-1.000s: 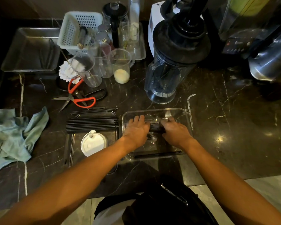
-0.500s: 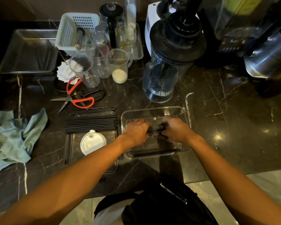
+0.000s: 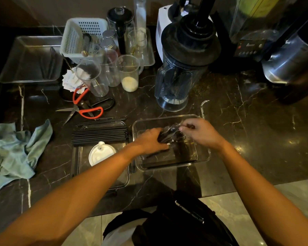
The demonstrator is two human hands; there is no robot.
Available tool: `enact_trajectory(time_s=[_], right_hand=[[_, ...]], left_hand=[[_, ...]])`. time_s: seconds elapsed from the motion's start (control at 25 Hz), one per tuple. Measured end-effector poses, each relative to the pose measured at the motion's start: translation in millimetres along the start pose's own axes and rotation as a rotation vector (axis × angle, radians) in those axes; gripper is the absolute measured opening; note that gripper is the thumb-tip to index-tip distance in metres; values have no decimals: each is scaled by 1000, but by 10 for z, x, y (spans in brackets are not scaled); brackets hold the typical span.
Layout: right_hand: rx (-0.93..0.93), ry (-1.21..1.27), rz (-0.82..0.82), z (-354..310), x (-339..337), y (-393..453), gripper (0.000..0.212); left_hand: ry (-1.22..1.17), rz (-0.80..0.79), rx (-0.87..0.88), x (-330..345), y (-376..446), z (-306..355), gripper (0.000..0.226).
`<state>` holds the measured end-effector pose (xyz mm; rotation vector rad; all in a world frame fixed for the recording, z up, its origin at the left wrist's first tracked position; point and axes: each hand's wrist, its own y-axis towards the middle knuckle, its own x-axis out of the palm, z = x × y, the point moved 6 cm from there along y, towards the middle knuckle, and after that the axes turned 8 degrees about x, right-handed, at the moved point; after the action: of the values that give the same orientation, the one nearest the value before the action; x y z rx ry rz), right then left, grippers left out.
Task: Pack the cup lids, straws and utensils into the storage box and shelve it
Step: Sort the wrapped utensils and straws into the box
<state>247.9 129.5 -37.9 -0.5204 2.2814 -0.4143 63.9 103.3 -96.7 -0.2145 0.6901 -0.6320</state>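
A clear plastic storage box [image 3: 204, 158] sits on the dark marble counter in front of me. Over it my left hand [image 3: 149, 140] grips a crinkly clear packet of black utensils [image 3: 169, 134], while my right hand [image 3: 200, 132] pinches the packet's upper right end. Left of the box lies the clear box lid [image 3: 121, 181]. Across that lid rests a bundle of black straws [image 3: 100, 134], and a white cup lid [image 3: 101, 153] lies just below them.
Orange-handled scissors [image 3: 86, 109] lie behind the straws. Measuring cups [image 3: 128, 71], a white basket [image 3: 80, 38] and a metal tray [image 3: 30, 59] stand at the back left, a blender jar [image 3: 178, 68] behind the box. A teal cloth [image 3: 14, 150] lies far left.
Both hands have lifted the utensil packet up off the box floor. The right hand has moved up and right, now pinching the packet's end.
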Motion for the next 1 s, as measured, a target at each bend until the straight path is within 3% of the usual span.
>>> enact_trajectory(time_s=[0.16,0.36,0.48,0.6,0.72,1.0], right_hand=[[41,65,3,22,34,-45,24],[155,314,30,79,103,-74,27],[173,484,86,48,72,-89,19],[172,502,159,15,6,-72,15],[211,611,180,-2,-65,-72,7],[122,740,196,-188,-197,-162,7]], left_hand=[[-63,82,27,-7,-37,106,54],[-171,127,57,-19,-80,147,17],[-457,104,13,-26,-100,123,25],[-930,63,-6,-6,-137,146,41],[-1240,62,-67,5,-167,118,41],[-1206,31,-78,17,-285,138,40]])
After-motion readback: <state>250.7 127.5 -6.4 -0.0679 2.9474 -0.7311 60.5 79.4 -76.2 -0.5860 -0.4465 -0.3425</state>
